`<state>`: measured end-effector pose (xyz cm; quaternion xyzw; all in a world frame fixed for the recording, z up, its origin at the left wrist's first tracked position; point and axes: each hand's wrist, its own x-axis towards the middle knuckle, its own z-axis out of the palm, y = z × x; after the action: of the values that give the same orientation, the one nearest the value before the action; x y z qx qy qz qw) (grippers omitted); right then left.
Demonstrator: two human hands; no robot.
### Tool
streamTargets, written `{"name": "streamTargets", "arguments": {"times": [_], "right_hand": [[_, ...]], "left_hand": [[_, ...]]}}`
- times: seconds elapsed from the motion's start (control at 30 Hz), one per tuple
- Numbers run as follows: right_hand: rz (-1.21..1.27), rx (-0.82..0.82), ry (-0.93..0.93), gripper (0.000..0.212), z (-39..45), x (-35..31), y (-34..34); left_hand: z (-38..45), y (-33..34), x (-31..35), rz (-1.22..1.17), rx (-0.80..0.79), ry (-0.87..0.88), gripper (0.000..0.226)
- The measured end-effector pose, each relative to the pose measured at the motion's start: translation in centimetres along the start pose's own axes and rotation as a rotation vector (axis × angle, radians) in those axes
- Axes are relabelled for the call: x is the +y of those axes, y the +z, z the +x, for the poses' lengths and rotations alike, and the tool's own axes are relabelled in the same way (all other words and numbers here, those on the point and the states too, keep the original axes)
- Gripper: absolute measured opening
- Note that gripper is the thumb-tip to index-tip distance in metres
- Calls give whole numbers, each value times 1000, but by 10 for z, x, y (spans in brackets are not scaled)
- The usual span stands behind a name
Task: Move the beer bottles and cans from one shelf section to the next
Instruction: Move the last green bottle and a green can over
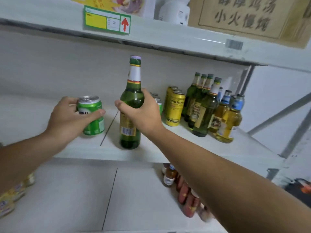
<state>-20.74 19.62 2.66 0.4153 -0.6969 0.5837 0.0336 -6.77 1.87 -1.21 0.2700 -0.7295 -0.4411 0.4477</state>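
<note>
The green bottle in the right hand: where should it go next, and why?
Probably leftward, across the seam to stand beside the green can. The right hand grips the green bottle just right of that seam; the left hand already holds the can in the left section.

We see a short green can (91,115) standing upright on the white shelf (80,147), just left of the seam between the two sections, with the left hand (70,115) wrapped round it. Just right of that seam a tall green glass bottle (131,105) stands upright near the front edge, capped, with a white neck label and a gold body label showing a barcode; the right hand (143,113) grips its shoulder. Farther right stand a row of yellow cans (174,108), more small green cans (159,103) partly hidden behind the hand, a cluster of green bottles (200,105) and, at the far right, pale yellow bottles (227,120) with blue neck labels.
</note>
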Motion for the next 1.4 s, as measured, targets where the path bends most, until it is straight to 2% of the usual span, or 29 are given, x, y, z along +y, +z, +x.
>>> {"name": "streamTargets", "arguments": {"times": [0.1, 0.23, 0.33, 0.43, 0.63, 1.03, 1.4], "right_hand": [[-40, 47, 16, 48, -22, 3, -38], [-71, 99, 28, 50, -42, 8, -95], [-105, 147, 25, 48, -53, 15, -140], [-131, 173, 40, 48, -59, 23, -182], [-167, 274, 64, 56, -60, 47, -246], [-129, 351, 109, 65, -38, 95, -262], [-188, 317, 119, 62, -21, 110, -254]], "left_hand": [[-25, 29, 18, -43, -63, -7, 81], [-44, 66, 40, -89, -132, -1, 89], [-53, 91, 56, -75, -191, 31, 76], [-65, 114, 74, -43, -205, 46, 70], [-75, 159, 90, -9, -222, 26, 73], [-82, 186, 81, 34, -152, -58, 72], [-65, 201, 58, 21, -152, -62, 75]]}}
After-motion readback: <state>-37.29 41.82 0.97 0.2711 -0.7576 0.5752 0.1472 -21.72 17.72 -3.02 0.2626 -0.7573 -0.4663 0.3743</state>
